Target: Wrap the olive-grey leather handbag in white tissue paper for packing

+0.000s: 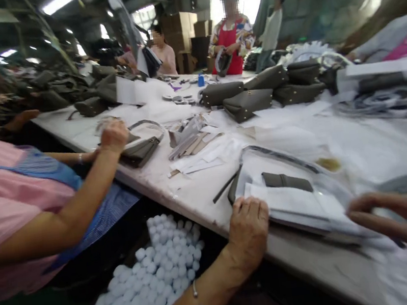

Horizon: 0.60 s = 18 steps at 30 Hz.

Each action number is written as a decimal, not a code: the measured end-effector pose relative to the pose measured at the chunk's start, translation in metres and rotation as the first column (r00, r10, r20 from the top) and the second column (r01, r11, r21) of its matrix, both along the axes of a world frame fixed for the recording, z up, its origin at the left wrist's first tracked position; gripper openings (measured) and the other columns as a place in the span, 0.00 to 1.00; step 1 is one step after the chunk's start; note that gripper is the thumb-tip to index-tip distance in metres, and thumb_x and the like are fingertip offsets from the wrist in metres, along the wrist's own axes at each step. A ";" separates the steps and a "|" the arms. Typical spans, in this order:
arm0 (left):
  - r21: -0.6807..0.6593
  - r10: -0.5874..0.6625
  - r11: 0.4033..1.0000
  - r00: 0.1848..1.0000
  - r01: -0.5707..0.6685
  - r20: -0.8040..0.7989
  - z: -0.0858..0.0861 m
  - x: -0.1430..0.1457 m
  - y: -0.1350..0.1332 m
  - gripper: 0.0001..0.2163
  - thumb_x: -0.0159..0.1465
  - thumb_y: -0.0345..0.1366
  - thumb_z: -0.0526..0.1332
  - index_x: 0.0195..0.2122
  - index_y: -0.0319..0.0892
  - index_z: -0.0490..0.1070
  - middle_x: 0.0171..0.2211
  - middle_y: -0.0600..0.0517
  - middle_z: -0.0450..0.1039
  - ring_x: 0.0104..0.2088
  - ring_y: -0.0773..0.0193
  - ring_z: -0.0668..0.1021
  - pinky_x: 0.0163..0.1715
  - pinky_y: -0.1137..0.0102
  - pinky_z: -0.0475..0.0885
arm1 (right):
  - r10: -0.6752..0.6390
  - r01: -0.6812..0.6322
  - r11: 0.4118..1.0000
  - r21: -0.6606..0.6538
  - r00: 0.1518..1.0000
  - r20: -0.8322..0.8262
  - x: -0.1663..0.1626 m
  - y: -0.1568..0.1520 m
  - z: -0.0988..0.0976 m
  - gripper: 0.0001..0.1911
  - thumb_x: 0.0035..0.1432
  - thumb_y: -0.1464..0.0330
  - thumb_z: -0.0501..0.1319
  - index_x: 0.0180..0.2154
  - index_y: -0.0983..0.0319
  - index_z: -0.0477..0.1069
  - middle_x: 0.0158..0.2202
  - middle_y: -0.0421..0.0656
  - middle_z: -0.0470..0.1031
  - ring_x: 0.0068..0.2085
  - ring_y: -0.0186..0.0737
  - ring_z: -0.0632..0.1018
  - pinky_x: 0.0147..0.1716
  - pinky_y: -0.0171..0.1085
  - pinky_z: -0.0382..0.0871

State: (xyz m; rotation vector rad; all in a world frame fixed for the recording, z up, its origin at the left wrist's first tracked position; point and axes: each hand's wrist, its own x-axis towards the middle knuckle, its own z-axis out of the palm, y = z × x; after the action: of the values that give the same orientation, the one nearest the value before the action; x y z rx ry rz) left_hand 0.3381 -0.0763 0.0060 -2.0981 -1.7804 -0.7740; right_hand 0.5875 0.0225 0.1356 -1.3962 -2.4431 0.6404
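Observation:
My left hand (248,231) rests at the near edge of the white table (193,193), fingers curled over the corner of a grey bag wrapped in white paper and clear plastic (290,196). My right hand (393,216) comes in from the right, blurred, its fingers stretched along the wrapped bag's right end. A grey strap piece (287,182) lies on top of the wrapping.
A co-worker in pink (28,208) sits at my left with a hand on another grey bag (140,150). Finished grey bags (252,97) are stacked mid-table. Paper slips (195,143) lie between. White foam pieces (159,272) fill a bin below the table. Other people stand at the far end.

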 end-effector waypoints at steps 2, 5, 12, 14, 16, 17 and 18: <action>-0.020 -0.011 1.000 1.000 0.011 0.010 0.002 -0.001 0.000 0.13 0.69 0.30 0.56 0.55 0.37 0.67 0.49 0.47 0.73 0.52 0.59 0.73 0.61 0.59 0.62 | 0.177 -0.157 0.963 -0.220 0.981 0.074 -0.032 0.006 0.013 0.13 0.59 0.53 0.62 0.32 0.53 0.78 0.34 0.42 0.80 0.38 0.47 0.79 0.40 0.42 0.72; -0.027 -0.021 0.999 0.999 0.022 0.029 0.002 -0.003 0.002 0.14 0.70 0.29 0.54 0.56 0.38 0.65 0.50 0.47 0.73 0.54 0.59 0.73 0.62 0.58 0.62 | 0.411 -0.360 0.877 -0.318 0.905 0.110 -0.087 0.030 0.025 0.12 0.57 0.59 0.61 0.34 0.58 0.78 0.34 0.40 0.80 0.36 0.41 0.78 0.39 0.37 0.69; -0.053 -0.031 0.998 0.996 0.036 0.086 0.001 -0.002 0.000 0.14 0.71 0.29 0.53 0.57 0.39 0.66 0.52 0.48 0.73 0.56 0.61 0.72 0.64 0.58 0.59 | 0.602 -0.507 0.790 -0.345 0.750 0.276 -0.149 0.060 0.022 0.09 0.54 0.66 0.59 0.32 0.60 0.78 0.27 0.37 0.78 0.28 0.34 0.75 0.29 0.32 0.62; -0.043 -0.039 0.998 0.995 0.043 0.092 0.001 -0.003 0.001 0.14 0.71 0.29 0.54 0.56 0.39 0.67 0.52 0.48 0.73 0.56 0.61 0.72 0.64 0.58 0.59 | 0.634 -0.526 0.769 -0.364 0.702 0.325 -0.159 0.067 0.015 0.09 0.53 0.66 0.60 0.33 0.59 0.79 0.27 0.37 0.78 0.28 0.35 0.75 0.28 0.32 0.62; -0.030 -0.037 0.999 0.995 0.040 0.095 0.000 -0.005 0.001 0.14 0.71 0.29 0.54 0.56 0.39 0.67 0.52 0.47 0.73 0.57 0.60 0.71 0.64 0.58 0.60 | 0.661 -0.541 0.749 -0.381 0.646 0.381 -0.171 0.073 0.008 0.09 0.51 0.67 0.61 0.33 0.58 0.80 0.28 0.37 0.79 0.29 0.36 0.76 0.29 0.32 0.62; -0.024 -0.031 0.999 0.995 0.033 0.095 0.000 -0.006 0.001 0.14 0.71 0.29 0.54 0.56 0.39 0.68 0.52 0.47 0.73 0.57 0.60 0.71 0.64 0.59 0.60 | 0.675 -0.554 0.738 -0.385 0.615 0.409 -0.177 0.075 0.004 0.09 0.50 0.67 0.62 0.32 0.58 0.80 0.28 0.38 0.80 0.29 0.37 0.77 0.29 0.33 0.62; -0.015 -0.022 1.000 0.995 0.023 0.096 0.000 -0.007 0.000 0.14 0.71 0.29 0.53 0.56 0.39 0.68 0.53 0.47 0.73 0.57 0.60 0.71 0.64 0.59 0.60 | 0.688 -0.569 0.725 -0.389 0.581 0.435 -0.183 0.075 0.001 0.08 0.49 0.67 0.63 0.32 0.58 0.81 0.28 0.38 0.80 0.30 0.38 0.78 0.30 0.33 0.62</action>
State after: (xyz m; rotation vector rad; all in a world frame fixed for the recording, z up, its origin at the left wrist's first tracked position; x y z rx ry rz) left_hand 0.3309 -0.0767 0.0058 -2.1283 -1.8201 -0.8825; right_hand 0.4045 0.0979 0.1367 -0.7637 -3.5099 0.7152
